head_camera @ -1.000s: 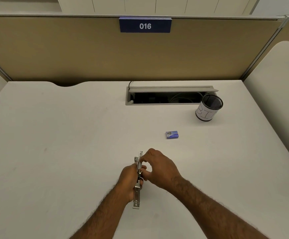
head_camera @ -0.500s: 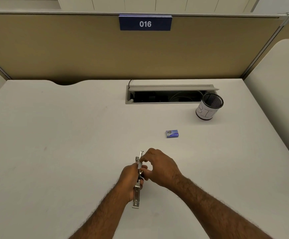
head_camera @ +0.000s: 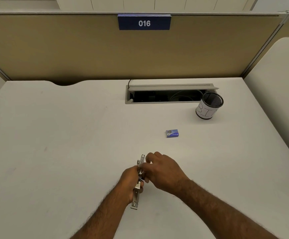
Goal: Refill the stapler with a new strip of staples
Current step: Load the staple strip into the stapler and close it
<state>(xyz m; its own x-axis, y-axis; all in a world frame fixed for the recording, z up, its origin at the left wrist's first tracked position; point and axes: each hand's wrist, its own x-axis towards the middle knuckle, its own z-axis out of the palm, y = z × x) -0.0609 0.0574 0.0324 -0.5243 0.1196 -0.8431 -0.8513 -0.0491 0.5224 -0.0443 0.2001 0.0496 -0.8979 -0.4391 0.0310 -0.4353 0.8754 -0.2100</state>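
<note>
1. On the pale desk, everything's sitting under a blue "016" sign, with a mesh cup by the open cable tray.
2. Left hand is wrapping its fingers round the metal stapler, holding it low and centre above the desk.
3. Right hand is pinching at the stapler's top end; can't tell what's between the fingertips.
4. Small blue staple box is lying apart, further back.
</note>
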